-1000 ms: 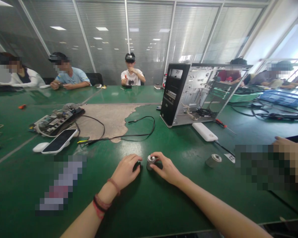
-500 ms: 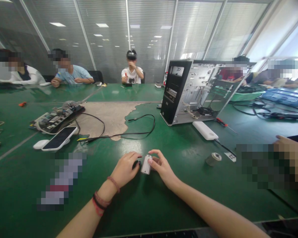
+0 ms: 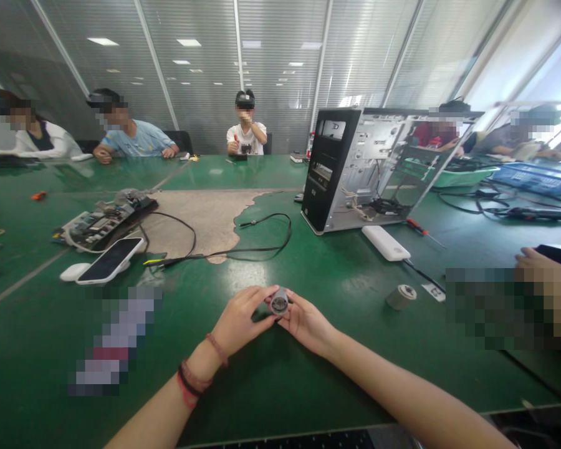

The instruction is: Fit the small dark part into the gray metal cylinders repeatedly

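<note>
A small silver metal cylinder (image 3: 279, 303) is held just above the green table, its round open end facing me and dark parts showing inside. The fingers and thumb of my left hand (image 3: 243, 315) close on it from the left. From the right, my right hand (image 3: 308, 324) grips the same cylinder, palm partly turned up and fingers beneath it. Any small dark piece between the hands is hidden. A second metal cylinder (image 3: 401, 297) of similar size lies on the table to the right.
Beyond my hands stand an open computer case (image 3: 341, 174), a white power bank (image 3: 386, 243) and a screwdriver (image 3: 418, 227). On the left lie a phone (image 3: 111, 260), a circuit board assembly (image 3: 105, 224) and a black cable (image 3: 262, 251). Another person's hand (image 3: 546, 280) is at far right.
The silver cylinder has turned from its side to show its round end. My left hand has moved right onto it; a small black piece that hand held is no longer visible.
</note>
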